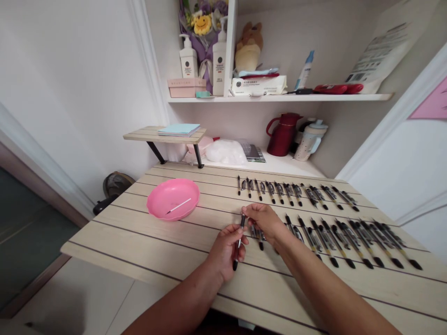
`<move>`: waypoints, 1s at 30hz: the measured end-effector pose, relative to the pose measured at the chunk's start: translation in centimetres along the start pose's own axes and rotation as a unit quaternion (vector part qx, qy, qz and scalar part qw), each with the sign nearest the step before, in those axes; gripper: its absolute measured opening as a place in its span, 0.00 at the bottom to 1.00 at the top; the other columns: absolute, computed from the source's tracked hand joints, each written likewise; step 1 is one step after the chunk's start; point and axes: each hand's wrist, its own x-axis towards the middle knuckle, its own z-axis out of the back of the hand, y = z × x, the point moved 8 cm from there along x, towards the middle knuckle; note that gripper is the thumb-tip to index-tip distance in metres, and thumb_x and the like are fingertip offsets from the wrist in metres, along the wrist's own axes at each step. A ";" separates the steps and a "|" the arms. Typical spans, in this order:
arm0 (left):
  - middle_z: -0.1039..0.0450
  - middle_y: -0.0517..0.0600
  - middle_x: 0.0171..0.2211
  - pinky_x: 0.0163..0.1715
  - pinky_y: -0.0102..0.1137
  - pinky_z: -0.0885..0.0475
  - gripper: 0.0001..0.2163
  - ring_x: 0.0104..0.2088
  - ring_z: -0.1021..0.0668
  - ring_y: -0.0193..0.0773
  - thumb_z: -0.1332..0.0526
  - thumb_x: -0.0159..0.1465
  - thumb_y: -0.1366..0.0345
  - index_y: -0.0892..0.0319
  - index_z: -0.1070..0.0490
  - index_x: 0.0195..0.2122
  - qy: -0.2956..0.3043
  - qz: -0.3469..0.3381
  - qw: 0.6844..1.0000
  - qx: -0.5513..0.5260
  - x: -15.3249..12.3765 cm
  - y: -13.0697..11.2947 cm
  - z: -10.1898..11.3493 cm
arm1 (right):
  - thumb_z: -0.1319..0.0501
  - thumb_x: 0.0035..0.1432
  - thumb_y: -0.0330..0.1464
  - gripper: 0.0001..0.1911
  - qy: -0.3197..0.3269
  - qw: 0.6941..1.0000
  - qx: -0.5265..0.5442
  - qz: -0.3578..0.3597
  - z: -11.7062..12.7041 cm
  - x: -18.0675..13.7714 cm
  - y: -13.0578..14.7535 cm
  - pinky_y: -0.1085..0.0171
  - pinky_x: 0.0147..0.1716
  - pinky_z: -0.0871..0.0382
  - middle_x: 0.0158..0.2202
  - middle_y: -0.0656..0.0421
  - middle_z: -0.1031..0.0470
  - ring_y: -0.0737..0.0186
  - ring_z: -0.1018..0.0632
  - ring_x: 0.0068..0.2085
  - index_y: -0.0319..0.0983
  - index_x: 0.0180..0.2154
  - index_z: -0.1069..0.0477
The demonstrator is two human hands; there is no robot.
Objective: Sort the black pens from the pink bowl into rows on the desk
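Note:
My left hand is closed around a dark pen, which stands tilted with its black end down. At the pen's upper end, the thumb and fingertips of my right hand are pinched together; any small part between them is too small to make out. Right of my hands, a near row of pens lies on the slatted table, partly hidden by my right forearm. Behind it runs a second row of pens, with small dark pieces beside them. A pink bowl to the left holds a thin white refill.
A small raised shelf with blue paper pads stands at the table's back left. Behind the table are a clear plastic bag, a red jug and a pale tumbler. Bottles and boxes fill the wall shelf.

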 end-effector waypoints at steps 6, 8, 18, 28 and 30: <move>0.34 0.43 0.20 0.12 0.22 0.50 0.14 0.12 0.37 0.23 0.37 0.50 0.58 0.61 0.33 0.34 -0.002 -0.001 1.000 0.005 0.0 0.0 -0.1 | 0.40 0.45 0.44 0.17 0.017 1.000 -0.015 -0.009 0.1 -0.2 -0.2 0.72 0.13 0.55 0.12 0.64 0.35 0.74 0.39 0.14 0.38 0.19 0.39; 0.34 0.43 0.19 0.11 0.22 0.50 0.14 0.12 0.37 0.23 0.38 0.51 0.58 0.61 0.33 0.35 -0.001 0.001 1.000 0.008 -0.1 0.0 -0.1 | 0.39 0.43 0.41 0.15 0.030 0.999 -0.011 -0.008 0.0 -0.2 -0.2 0.72 0.13 0.55 0.12 0.64 0.35 0.74 0.39 0.14 0.38 0.19 0.38; 0.35 0.42 0.19 0.12 0.20 0.54 0.14 0.11 0.40 0.21 0.37 0.50 0.60 0.60 0.34 0.35 -0.002 0.027 0.999 -0.022 -0.1 0.5 -0.1 | 0.38 0.42 0.41 0.14 0.033 0.999 -0.002 -0.022 0.2 0.0 -0.8 0.73 0.12 0.57 0.14 0.64 0.34 0.75 0.40 0.13 0.37 0.21 0.37; 0.35 0.43 0.19 0.13 0.19 0.50 0.13 0.13 0.38 0.22 0.38 0.52 0.61 0.61 0.34 0.36 -0.008 0.049 0.997 -0.052 -0.1 0.8 0.0 | 0.38 0.42 0.37 0.13 0.030 0.998 0.043 -0.047 -0.2 0.5 -1.6 0.75 0.09 0.60 0.10 0.65 0.37 0.77 0.44 0.11 0.37 0.19 0.39; 0.33 0.44 0.20 0.14 0.20 0.46 0.15 0.15 0.32 0.25 0.38 0.52 0.59 0.61 0.34 0.37 -0.016 0.043 0.998 -0.035 -0.2 0.7 0.1 | 0.38 0.43 0.36 0.11 0.015 0.997 0.066 -0.047 0.0 0.7 -1.5 0.75 0.09 0.59 0.09 0.67 0.39 0.77 0.44 0.11 0.37 0.20 0.38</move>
